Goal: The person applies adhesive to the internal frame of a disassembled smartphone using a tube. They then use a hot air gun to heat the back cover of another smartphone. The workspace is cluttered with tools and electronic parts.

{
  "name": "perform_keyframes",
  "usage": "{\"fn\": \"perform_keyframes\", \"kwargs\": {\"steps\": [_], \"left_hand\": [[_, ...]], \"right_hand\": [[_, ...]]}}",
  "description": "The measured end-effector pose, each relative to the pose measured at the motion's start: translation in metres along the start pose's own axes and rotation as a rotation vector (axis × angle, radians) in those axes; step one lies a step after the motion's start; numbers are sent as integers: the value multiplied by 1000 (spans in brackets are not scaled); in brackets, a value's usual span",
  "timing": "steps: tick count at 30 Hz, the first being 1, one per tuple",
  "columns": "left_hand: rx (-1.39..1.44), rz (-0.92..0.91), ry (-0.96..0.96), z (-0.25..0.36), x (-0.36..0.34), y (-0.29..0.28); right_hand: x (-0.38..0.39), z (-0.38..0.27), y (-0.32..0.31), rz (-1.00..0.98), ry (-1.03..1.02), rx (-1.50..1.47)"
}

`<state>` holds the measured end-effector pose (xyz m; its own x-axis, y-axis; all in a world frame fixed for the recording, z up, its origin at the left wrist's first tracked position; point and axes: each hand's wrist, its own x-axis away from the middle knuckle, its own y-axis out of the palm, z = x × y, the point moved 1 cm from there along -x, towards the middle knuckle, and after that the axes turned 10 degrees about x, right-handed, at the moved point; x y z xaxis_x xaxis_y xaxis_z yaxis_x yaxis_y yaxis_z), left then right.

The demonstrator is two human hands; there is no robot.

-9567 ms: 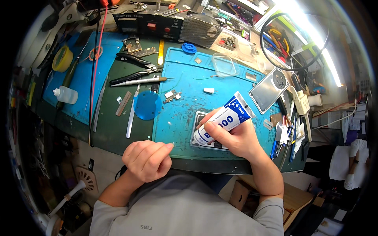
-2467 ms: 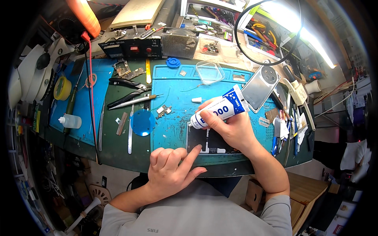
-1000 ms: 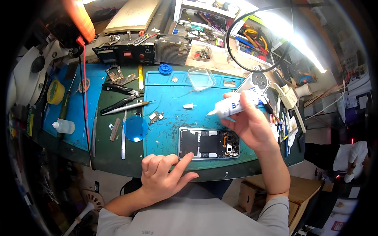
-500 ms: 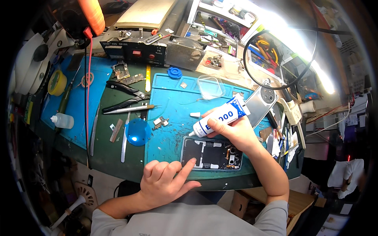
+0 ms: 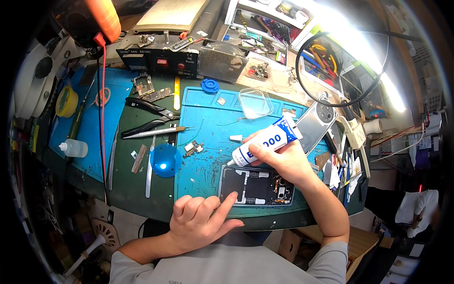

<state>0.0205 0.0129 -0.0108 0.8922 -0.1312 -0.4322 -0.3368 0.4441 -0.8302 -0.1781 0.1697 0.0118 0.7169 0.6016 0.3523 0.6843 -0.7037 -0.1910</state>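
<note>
My right hand [image 5: 283,163] is closed around a white and blue glue tube [image 5: 273,139], its thumb pressed on the tube's side. The tube's nozzle points down and left, at the upper left edge of an opened phone [image 5: 257,185]. The phone lies flat with its black, white and copper-coloured inner parts showing. My left hand [image 5: 199,215] holds nothing. Its index finger reaches onto the phone's left part, the thumb is stretched apart, and the other fingers are curled. A small white cap [image 5: 236,137] lies on the blue mat just left of the tube.
Phone and cap are on a blue work mat [image 5: 208,109]. Left of it lie cutting pliers [image 5: 146,125], a blue disc [image 5: 165,160] and tweezers [image 5: 150,173]. A clear plastic box [image 5: 255,103] and a phone back cover [image 5: 316,124] are beyond. A black cable loop [image 5: 297,66] hangs at upper right.
The view has shifted slightly. Both hands keep nearly the same pose, with the tube's nozzle still by the phone's upper left edge and my left index finger on the phone.
</note>
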Motion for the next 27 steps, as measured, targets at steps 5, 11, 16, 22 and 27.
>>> {"fn": "perform_keyframes", "kwargs": {"steps": [5,11,16,22,27], "left_hand": [[1,5,2,0,0,0],[-3,5,11,0,0,1],[-6,1,33,-1,1,3],[-2,0,19,0,1,4],[2,5,19,0,2,4]], "right_hand": [[0,1,0,-2,10,-8],[-2,1,-1,-8,12,4],[-4,-2,-2,-20,12,35],[-4,-2,-3,-21,10,36],[-3,-2,-3,-1,28,40]]}}
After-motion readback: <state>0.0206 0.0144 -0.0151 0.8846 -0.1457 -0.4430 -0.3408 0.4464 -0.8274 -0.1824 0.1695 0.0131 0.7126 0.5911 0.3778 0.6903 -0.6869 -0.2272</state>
